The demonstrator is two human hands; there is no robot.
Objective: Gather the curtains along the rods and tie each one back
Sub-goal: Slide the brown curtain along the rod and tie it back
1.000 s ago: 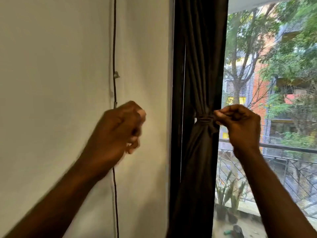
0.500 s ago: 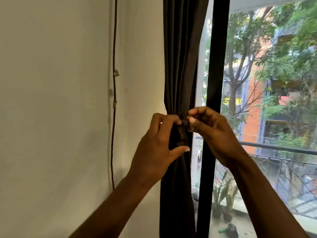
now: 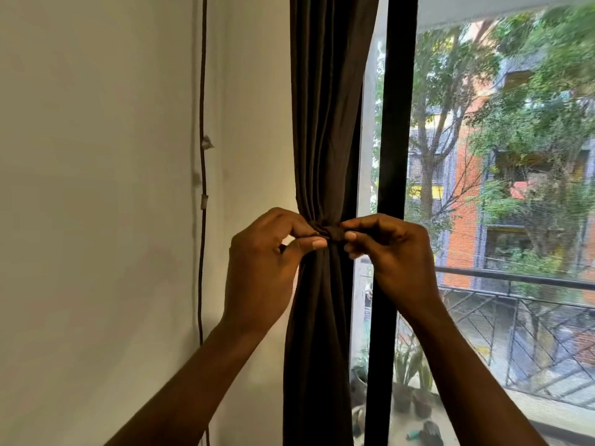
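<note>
Top and bottom of dark brown pleated fabric curtain [image 3: 323, 123] cut off by picture edges. Knotted dark fabric band [image 3: 333, 232] at curtain's waist: ends hidden under fingertips of left hand [image 3: 264, 268] and right hand [image 3: 394, 259], both pinching it; how ends wind, cannot tell. Thin dark wall cord [image 3: 202, 91] runs out of view top and bottom. Green trees [image 3: 547, 91] outside blurred at upper right. Small dark objects on balcony floor [image 3: 426, 431] too small to identify.

A dark cable [image 3: 203, 156] runs down the pale wall [image 3: 96, 188] at left; a black window frame [image 3: 391, 156], balcony railing [image 3: 515, 278] and trees [image 3: 531, 130] fill the right.
</note>
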